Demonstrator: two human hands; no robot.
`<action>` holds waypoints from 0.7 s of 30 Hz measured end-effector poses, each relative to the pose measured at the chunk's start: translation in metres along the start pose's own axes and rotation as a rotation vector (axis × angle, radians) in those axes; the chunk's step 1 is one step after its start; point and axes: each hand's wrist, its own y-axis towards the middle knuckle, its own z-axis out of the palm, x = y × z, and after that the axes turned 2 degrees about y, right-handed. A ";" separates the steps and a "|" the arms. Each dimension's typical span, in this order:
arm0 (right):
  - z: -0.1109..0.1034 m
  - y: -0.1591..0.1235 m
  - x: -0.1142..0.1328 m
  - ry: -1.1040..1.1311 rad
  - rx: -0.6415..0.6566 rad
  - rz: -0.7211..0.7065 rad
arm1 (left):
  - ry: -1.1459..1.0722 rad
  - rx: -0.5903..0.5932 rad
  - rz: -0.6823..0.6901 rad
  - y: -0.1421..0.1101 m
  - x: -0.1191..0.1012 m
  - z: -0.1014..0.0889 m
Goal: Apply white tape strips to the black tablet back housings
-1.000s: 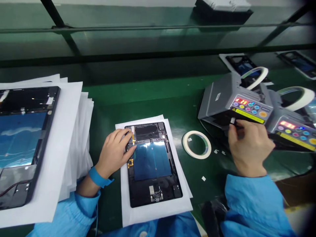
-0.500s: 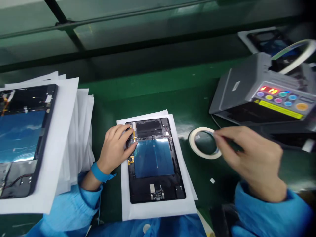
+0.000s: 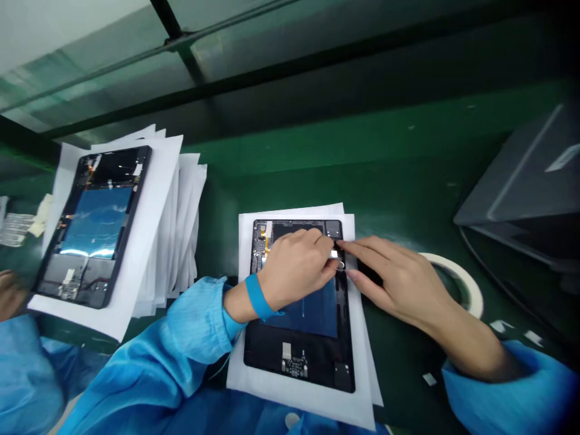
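Note:
An opened tablet [image 3: 317, 356] lies on white sheets [image 3: 239, 377] in front of me, its dark inside and blue panel facing up. My left hand [image 3: 296, 263], with a blue band at the wrist, reaches across it. Its curled fingers are closed at the upper right part, beside a small white piece [image 3: 334, 254]; what they grip is hidden. My right hand [image 3: 394, 275] comes in from the right. Its index fingertip touches the tablet's right edge near the left fingers, and the thumb is spread below. Behind the right wrist lies a roll of cream tape [image 3: 475, 293], partly covered.
To the left, another opened tablet [image 3: 93, 226] rests on a stack of white sheets [image 3: 156, 199]. A co-worker's hand [image 3: 11, 295] shows at the far left. At right stands a grey machine [image 3: 521, 175] with a cable. Small white scraps [image 3: 429, 379] lie on the green table.
My left hand has moved from the tablet's left edge to its upper right. My right hand has come left from the tape roll to the tablet's edge. The view has shifted left.

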 end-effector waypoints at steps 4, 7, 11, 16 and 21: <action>0.004 0.002 0.000 0.026 0.042 0.016 | 0.006 0.012 -0.003 0.006 -0.002 0.006; 0.004 0.004 0.001 0.040 0.045 0.022 | 0.029 -0.011 -0.007 0.007 -0.002 0.010; 0.002 0.006 0.001 0.035 0.061 0.017 | 0.055 -0.040 -0.017 0.007 -0.002 0.014; 0.001 0.008 0.000 0.007 0.054 -0.013 | 0.012 -0.030 -0.070 0.006 -0.004 0.012; 0.003 0.006 0.004 -0.140 0.039 -0.051 | -0.137 -0.015 -0.125 0.004 0.001 0.006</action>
